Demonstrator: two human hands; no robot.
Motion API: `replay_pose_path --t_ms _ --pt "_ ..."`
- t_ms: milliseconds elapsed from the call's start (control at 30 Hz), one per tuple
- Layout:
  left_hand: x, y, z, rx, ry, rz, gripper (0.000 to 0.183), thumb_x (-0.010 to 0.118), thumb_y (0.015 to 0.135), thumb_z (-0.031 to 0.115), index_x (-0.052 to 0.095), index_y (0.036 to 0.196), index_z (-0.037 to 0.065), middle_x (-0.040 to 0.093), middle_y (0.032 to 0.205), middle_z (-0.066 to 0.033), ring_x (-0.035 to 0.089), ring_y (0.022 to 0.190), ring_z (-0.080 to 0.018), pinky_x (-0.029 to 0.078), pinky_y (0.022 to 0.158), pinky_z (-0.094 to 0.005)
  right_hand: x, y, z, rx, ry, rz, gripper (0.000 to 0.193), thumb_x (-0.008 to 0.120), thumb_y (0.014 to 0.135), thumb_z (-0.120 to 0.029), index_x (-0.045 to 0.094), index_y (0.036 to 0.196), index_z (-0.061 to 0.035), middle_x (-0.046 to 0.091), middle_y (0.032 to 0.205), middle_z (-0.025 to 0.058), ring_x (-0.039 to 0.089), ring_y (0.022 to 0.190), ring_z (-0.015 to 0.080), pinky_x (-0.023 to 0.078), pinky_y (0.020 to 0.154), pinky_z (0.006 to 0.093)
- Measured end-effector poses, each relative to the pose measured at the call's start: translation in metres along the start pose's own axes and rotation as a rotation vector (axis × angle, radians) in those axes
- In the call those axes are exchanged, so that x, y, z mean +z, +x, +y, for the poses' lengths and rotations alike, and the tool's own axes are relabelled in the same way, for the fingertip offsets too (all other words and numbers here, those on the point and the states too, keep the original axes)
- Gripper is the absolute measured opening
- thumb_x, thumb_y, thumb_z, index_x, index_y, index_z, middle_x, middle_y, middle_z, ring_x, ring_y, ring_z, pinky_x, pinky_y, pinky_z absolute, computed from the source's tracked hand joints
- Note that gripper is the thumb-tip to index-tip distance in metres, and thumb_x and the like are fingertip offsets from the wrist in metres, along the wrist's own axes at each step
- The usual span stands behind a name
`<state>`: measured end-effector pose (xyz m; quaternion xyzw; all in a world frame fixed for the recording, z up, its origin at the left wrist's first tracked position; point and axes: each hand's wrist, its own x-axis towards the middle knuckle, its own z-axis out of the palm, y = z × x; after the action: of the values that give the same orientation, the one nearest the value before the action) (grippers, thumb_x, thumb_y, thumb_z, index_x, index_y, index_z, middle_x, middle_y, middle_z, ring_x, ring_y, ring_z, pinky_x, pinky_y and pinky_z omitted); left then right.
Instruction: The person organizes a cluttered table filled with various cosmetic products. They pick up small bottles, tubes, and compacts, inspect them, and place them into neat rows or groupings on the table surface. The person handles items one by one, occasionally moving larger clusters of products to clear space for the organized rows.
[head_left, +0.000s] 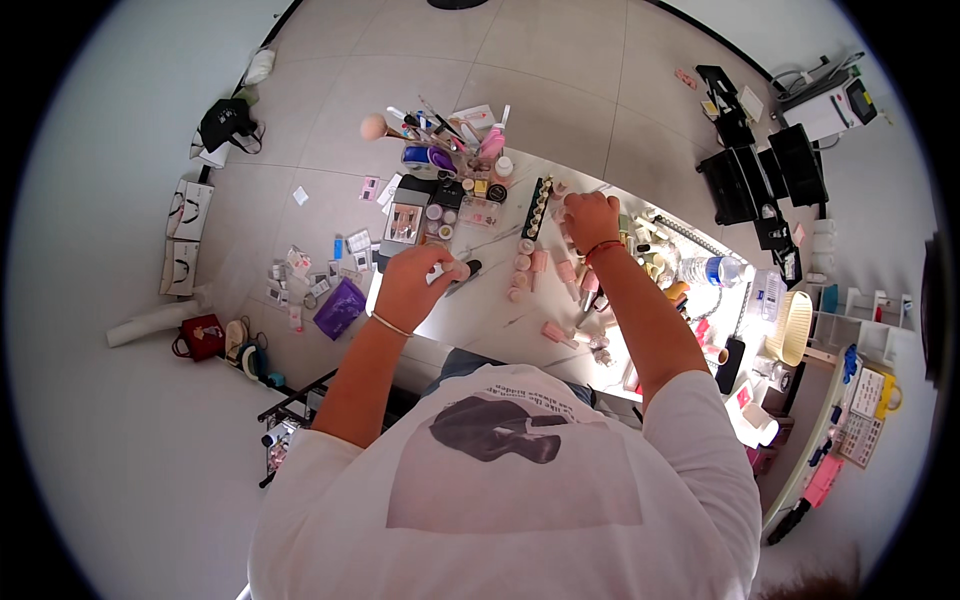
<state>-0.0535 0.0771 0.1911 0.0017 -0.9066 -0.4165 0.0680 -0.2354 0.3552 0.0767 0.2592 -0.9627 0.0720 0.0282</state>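
Observation:
My left hand [412,287] is over the left part of the white marble-look tabletop [447,320], its fingers pinched together. What they hold, if anything, is too small to make out. A small black-ended object [473,267] lies right by its fingertips. Farther right, my right hand [592,218] is closed with knuckles up among small cosmetic bottles; its fingertips are hidden. Between the hands runs a narrow black strip [538,208] carrying a row of small pale round pieces. Small round pinkish jars [522,263] line up below it, beside pink bottles [567,272].
Makeup brushes [437,125] stand in holders at the back left, near an eyeshadow palette [404,222]. A clear plastic bottle [712,271] and a cream basket [791,328] crowd the right edge. On the floor, small packets surround a purple pouch [340,308].

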Motion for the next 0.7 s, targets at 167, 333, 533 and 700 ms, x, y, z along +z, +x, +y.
replay_pose_path --t_ms 167,333,533,700 --pt "0.005 -0.001 -0.003 0.024 0.028 -0.035 0.02 0.078 0.079 0.014 0.066 0.089 0.002 0.067 0.081 -0.0101 0.062 0.069 -0.0269 0.049 0.062 -0.0358 0.002 0.008 0.002 -0.019 0.087 0.039 0.017 0.069 0.075 -0.017 0.066 0.092 -0.0179 0.068 0.085 0.0003 0.062 0.096 0.0235 0.04 0.084 0.0441" --pt "0.005 -0.002 -0.002 -0.01 0.013 -0.04 0.02 0.078 0.078 0.013 0.065 0.089 0.003 0.066 0.08 -0.0098 0.062 0.069 -0.0267 0.049 0.062 -0.0356 0.001 0.015 -0.002 -0.007 0.075 0.052 0.02 0.071 0.075 -0.016 0.068 0.094 -0.0179 0.067 0.088 -0.0006 0.062 0.097 0.023 0.04 0.085 0.0439" --pt "0.007 -0.003 -0.005 -0.01 0.016 -0.039 0.02 0.079 0.077 0.012 0.065 0.089 0.003 0.066 0.08 -0.0099 0.062 0.068 -0.0264 0.049 0.062 -0.0349 -0.003 0.023 -0.003 0.002 0.061 0.029 0.018 0.071 0.075 -0.016 0.068 0.093 -0.0185 0.065 0.089 -0.0017 0.061 0.097 0.0217 0.039 0.085 0.0431" --pt "0.011 -0.003 -0.009 0.023 0.018 -0.028 0.021 0.079 0.076 0.01 0.065 0.089 0.003 0.066 0.081 -0.0104 0.062 0.068 -0.0265 0.049 0.062 -0.0347 -0.001 0.023 -0.003 -0.008 0.066 0.036 0.019 0.072 0.075 -0.016 0.068 0.093 -0.0186 0.065 0.089 -0.0018 0.061 0.097 0.0216 0.039 0.085 0.0427"
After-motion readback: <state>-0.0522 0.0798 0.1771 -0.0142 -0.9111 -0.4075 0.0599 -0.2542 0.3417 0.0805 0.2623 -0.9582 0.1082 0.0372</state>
